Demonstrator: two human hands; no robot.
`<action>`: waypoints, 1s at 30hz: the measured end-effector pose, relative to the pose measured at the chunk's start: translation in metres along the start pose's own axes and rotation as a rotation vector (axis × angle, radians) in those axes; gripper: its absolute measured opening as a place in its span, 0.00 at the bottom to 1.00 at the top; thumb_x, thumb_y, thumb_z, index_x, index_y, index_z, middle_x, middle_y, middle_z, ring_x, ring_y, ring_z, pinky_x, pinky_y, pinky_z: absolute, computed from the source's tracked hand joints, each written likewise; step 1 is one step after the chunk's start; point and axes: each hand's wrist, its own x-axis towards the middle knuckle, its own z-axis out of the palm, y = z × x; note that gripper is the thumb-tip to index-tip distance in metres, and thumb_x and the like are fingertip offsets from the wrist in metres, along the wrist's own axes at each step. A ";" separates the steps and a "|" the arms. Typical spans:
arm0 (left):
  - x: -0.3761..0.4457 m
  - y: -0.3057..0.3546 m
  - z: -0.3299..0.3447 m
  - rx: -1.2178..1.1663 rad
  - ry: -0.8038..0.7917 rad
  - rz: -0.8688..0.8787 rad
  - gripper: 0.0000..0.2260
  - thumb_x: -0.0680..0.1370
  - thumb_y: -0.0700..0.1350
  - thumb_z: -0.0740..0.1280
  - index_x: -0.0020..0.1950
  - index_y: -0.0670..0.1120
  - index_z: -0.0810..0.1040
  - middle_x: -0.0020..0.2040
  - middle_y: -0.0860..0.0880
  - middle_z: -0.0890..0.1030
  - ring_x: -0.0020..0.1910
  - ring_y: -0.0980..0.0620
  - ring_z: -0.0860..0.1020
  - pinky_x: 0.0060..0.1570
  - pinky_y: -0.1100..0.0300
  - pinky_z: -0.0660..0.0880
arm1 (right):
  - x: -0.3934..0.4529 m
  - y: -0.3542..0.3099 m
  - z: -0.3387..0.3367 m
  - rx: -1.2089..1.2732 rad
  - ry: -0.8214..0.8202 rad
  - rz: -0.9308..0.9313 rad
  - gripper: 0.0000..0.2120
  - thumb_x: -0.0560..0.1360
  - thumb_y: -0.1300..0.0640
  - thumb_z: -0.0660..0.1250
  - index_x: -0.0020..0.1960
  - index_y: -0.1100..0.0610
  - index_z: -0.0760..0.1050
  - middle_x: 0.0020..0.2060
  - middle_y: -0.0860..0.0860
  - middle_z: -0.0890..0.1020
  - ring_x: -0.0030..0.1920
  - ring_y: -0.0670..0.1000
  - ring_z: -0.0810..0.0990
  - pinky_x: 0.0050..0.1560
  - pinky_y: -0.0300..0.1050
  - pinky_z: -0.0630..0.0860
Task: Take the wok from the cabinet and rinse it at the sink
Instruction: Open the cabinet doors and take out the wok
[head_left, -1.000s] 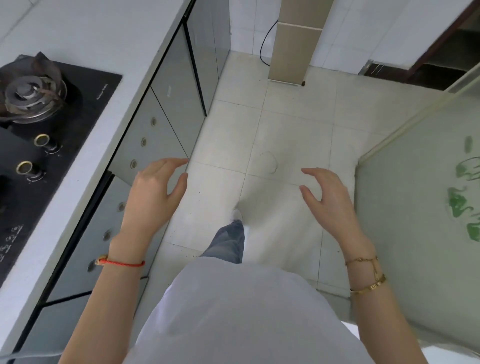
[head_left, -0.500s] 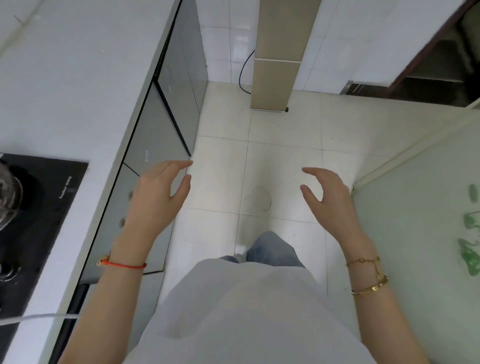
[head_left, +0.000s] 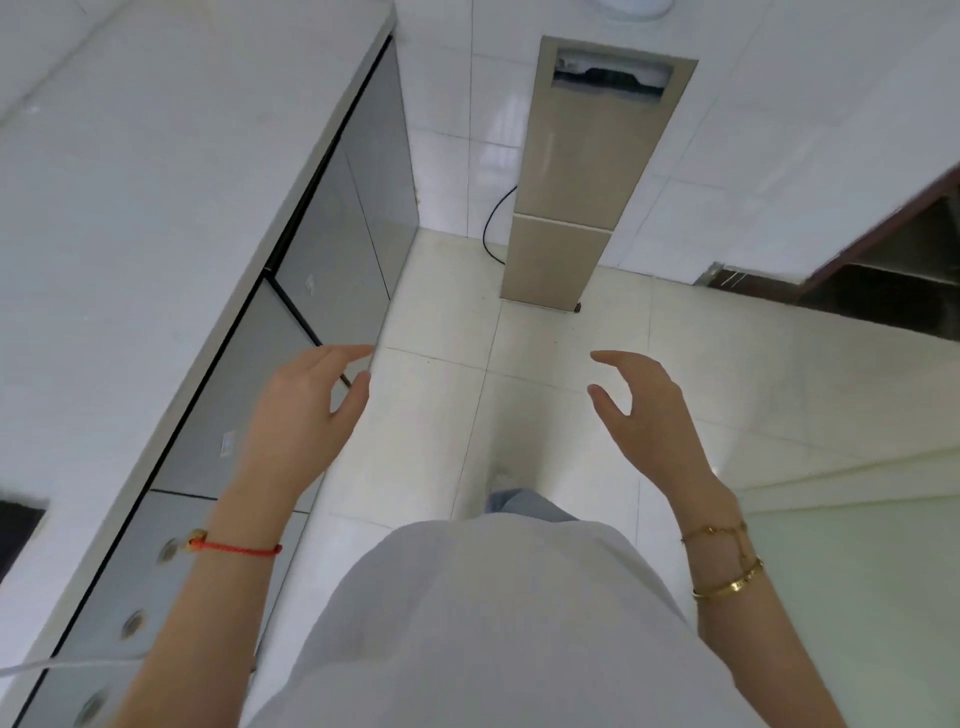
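Grey cabinet doors (head_left: 332, 260) run under the white countertop (head_left: 156, 208) on my left, all closed. My left hand (head_left: 306, 410) hovers in front of those doors, fingers apart and empty. My right hand (head_left: 644, 410) is held out over the floor tiles at the same height, also spread and empty. No wok and no sink are in view.
A tall beige appliance (head_left: 587, 171) stands against the tiled wall ahead with a black cable (head_left: 493, 228) beside it. A dark doorway (head_left: 883, 280) opens at the right. A pale green panel (head_left: 857, 597) sits low on the right. The black hob's corner (head_left: 15, 530) shows at far left.
I have walked forward along the counter; the hob has slid almost out of view at the left and the beige appliance is nearer. Both hands stay raised and spread.
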 end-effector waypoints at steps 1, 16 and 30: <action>0.021 0.006 0.004 -0.006 0.016 -0.013 0.12 0.79 0.41 0.66 0.63 0.43 0.79 0.57 0.45 0.83 0.53 0.44 0.80 0.54 0.56 0.73 | 0.028 0.003 -0.009 -0.001 -0.002 -0.020 0.16 0.79 0.57 0.66 0.67 0.54 0.75 0.63 0.50 0.79 0.66 0.50 0.73 0.66 0.38 0.62; 0.222 -0.011 0.032 0.015 0.205 -0.310 0.12 0.80 0.42 0.65 0.63 0.44 0.79 0.53 0.44 0.83 0.51 0.42 0.81 0.54 0.50 0.76 | 0.338 -0.007 -0.004 0.039 -0.231 -0.304 0.15 0.78 0.60 0.67 0.65 0.55 0.76 0.59 0.49 0.79 0.57 0.42 0.72 0.57 0.33 0.67; 0.378 -0.074 -0.003 0.074 0.409 -0.538 0.12 0.79 0.37 0.67 0.61 0.43 0.81 0.57 0.46 0.84 0.56 0.45 0.81 0.55 0.60 0.70 | 0.580 -0.111 0.057 0.003 -0.419 -0.554 0.17 0.80 0.57 0.65 0.67 0.56 0.74 0.63 0.51 0.77 0.65 0.50 0.72 0.67 0.46 0.69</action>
